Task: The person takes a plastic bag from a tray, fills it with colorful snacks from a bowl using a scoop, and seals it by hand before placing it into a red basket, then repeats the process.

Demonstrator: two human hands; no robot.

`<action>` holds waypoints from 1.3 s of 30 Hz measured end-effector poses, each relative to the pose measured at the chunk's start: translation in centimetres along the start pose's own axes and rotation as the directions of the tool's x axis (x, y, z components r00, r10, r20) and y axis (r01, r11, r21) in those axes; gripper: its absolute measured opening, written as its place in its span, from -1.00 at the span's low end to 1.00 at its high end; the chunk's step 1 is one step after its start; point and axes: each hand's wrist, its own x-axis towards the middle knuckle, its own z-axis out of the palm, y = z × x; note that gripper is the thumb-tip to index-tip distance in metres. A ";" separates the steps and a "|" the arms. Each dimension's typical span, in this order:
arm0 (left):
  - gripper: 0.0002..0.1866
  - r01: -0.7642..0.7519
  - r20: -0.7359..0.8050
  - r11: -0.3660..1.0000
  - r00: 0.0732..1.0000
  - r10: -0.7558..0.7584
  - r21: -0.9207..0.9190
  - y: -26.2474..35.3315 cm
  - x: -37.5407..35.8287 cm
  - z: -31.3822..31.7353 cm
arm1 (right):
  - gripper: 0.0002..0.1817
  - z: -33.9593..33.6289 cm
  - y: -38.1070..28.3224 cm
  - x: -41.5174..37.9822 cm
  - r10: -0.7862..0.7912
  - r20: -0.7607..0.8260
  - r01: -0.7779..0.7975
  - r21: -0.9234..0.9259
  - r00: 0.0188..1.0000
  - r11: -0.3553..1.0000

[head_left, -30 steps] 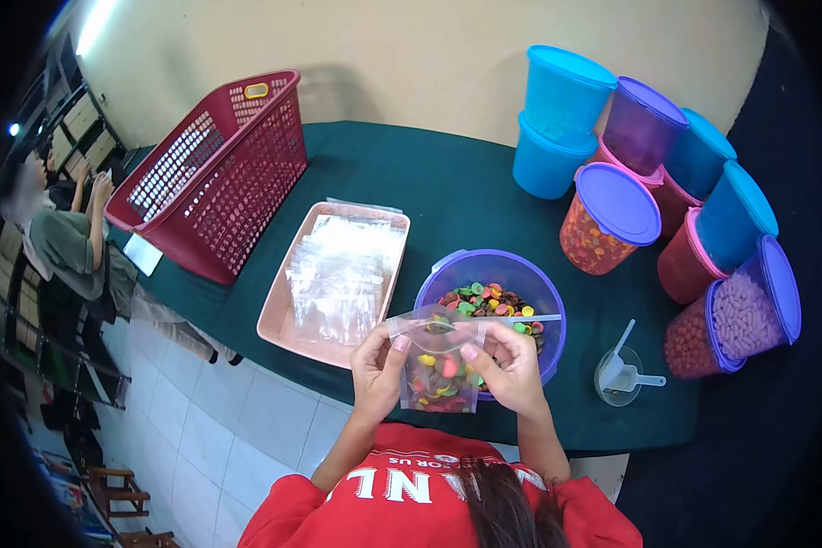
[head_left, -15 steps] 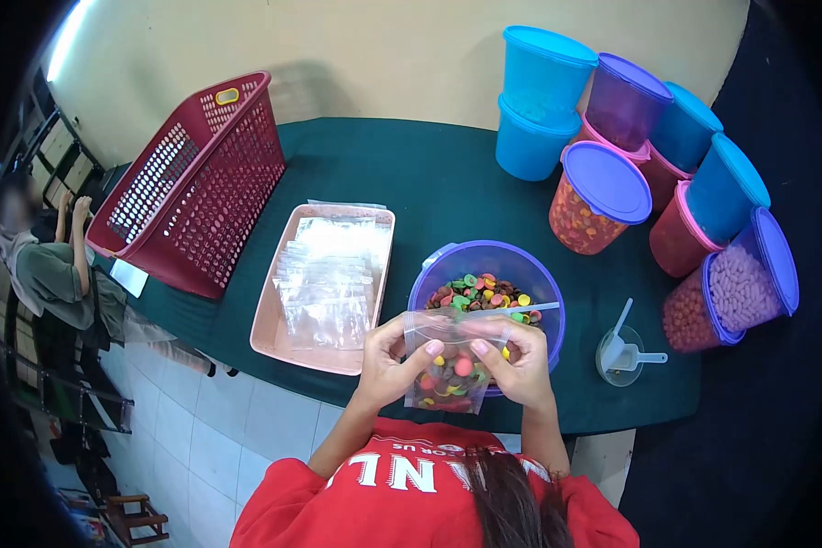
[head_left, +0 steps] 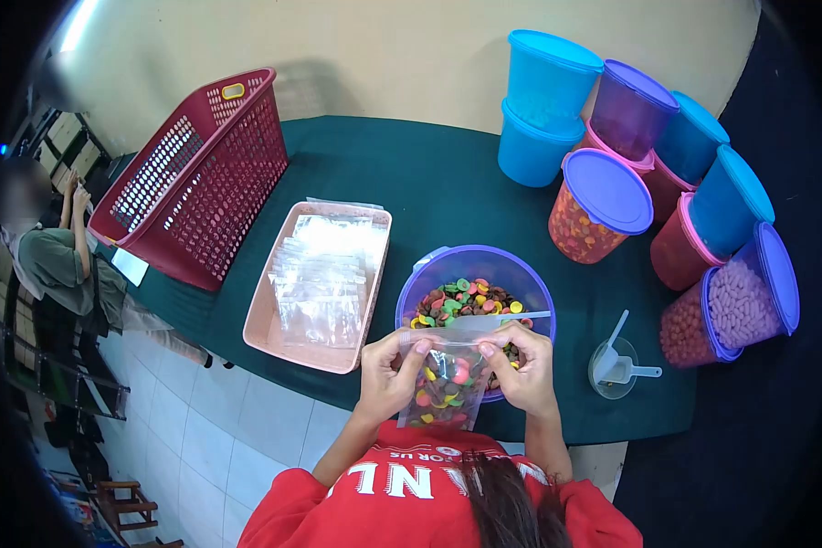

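A clear plastic bag (head_left: 446, 388) with colourful round candies inside hangs upright between my hands. My left hand (head_left: 391, 376) pinches its top left corner, and my right hand (head_left: 521, 367) pinches the top right corner. The top edge is stretched flat between them. Just beyond the bag is a purple bowl (head_left: 546, 290) of mixed candies, with a pale scoop (head_left: 498, 320) lying on them. To the left, a pink tray (head_left: 260, 336) holds a pile of empty clear bags (head_left: 320, 288).
A maroon basket (head_left: 215, 187) stands at the back left. Stacked lidded tubs (head_left: 548, 82) and a purple-lidded candy tub (head_left: 584, 219) are at the right, near a glass bowl (head_left: 612, 384) with small scoops. A person (head_left: 59, 265) is at the far left.
The bag's top has gone from bunched and gaping to pulled straight between my hands. My fingers have moved outward to its corners. The view has shifted slightly.
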 end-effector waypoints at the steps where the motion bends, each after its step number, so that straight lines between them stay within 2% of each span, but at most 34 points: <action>1: -0.84 0.006 -0.001 1.000 1.000 -0.006 0.001 0.1 -0.3 0.1 | -0.96 0.1 0.2 -0.3 0.058 -0.032 -0.056 0.047 0.998 0.997; 3: -0.86 0.063 -0.012 0.995 0.998 -0.064 -0.074 0.5 -0.7 0.4 | -0.97 0.3 0.1 -0.5 0.007 -0.015 -0.006 0.054 1.000 0.999; 5: -0.88 0.033 0.033 0.993 0.999 -0.030 -0.111 0.4 -0.8 0.9 | -0.96 0.8 -0.3 -1.1 0.026 0.033 -0.035 0.325 0.999 0.945; 7: -0.90 0.006 0.063 0.989 0.998 0.003 -0.148 0.6 -1.1 1.3 | -0.95 0.5 0.6 -1.5 -0.021 0.094 -0.004 0.265 0.995 0.964; 9: -0.88 -0.179 0.191 0.982 0.968 0.165 0.058 0.9 -0.6 1.4 | -0.97 0.1 1.0 -1.4 -0.172 0.102 0.155 0.156 0.980 0.976; 11: -0.86 -0.161 0.137 0.983 0.979 0.148 0.087 0.6 -1.2 1.6 | -0.96 0.4 1.0 -1.6 -0.206 0.118 0.188 0.151 0.971 0.971; 13: -0.88 -0.133 0.054 0.983 0.990 0.127 0.128 0.5 -2.1 2.0 | -0.94 0.4 0.7 -1.9 0.078 0.199 -0.134 0.286 0.977 0.949; 14: -0.89 -0.099 0.020 0.985 0.995 0.097 0.144 0.7 -2.6 2.1 | -0.92 0.5 0.9 -2.0 0.077 0.228 -0.142 0.284 0.971 0.948; 17: -0.90 -0.120 -0.038 0.984 0.991 0.126 0.130 0.6 -3.5 1.7 | -0.93 0.9 0.4 -1.8 0.033 0.295 -0.118 0.275 0.955 0.954; 18: -0.90 -0.125 -0.045 0.982 0.990 0.133 0.142 0.8 -3.9 1.5 | -0.92 1.2 0.0 -1.4 -0.010 0.279 -0.048 0.199 0.960 0.979; 19: -0.90 -0.119 -0.064 0.981 0.989 0.130 0.153 1.1 -4.3 1.2 | -0.92 1.5 -0.1 -1.1 -0.014 0.298 -0.051 0.208 0.954 0.977; 21: -0.89 -0.129 -0.069 0.970 0.987 0.146 0.205 1.7 -5.2 0.5 | -0.88 2.1 -0.1 -0.8 -0.277 0.344 0.274 0.060 0.897 0.960; 23: -0.87 -0.146 -0.062 0.966 0.985 0.162 0.213 2.4 -5.9 -0.3 | -0.85 3.1 -0.6 -1.9 -0.266 0.320 0.253 0.083 0.909 0.964; 26: -0.88 -0.192 -0.095 0.980 0.976 0.196 0.054 3.0 -6.4 -1.0 | -0.83 4.9 -1.5 -2.7 -0.373 0.158 0.369 0.056 0.914 0.928; 30: -0.90 -0.228 -0.156 0.952 0.952 0.262 0.205 3.6 -7.9 -4.9 | -0.86 8.8 -3.4 -3.1 -0.387 0.171 0.386 0.041 0.906 0.922; 33: -0.91 -0.211 -0.258 0.959 0.932 0.255 0.187 4.0 -10.2 -8.9 | -0.88 12.8 -5.8 -3.9 -0.334 0.210 0.320 0.097 0.919 0.942; 35: -0.91 -0.215 -0.217 0.960 0.943 0.252 0.180 4.1 -11.9 -12.6 | -0.89 15.5 -6.9 -4.4 -0.269 0.370 0.209 0.195 0.889 0.958; 36: -0.89 -0.208 -0.183 0.965 0.954 0.236 0.162 4.2 -13.0 -14.4 | -0.87 17.0 -6.7 -4.7 -0.333 0.367 0.269 0.215 0.868 0.939; 39: -0.85 -0.186 -0.223 0.960 0.947 0.233 0.211 4.5 -15.7 -18.0 | -0.84 21.6 -6.6 -5.6 -0.351 0.357 0.310 0.170 0.866 0.935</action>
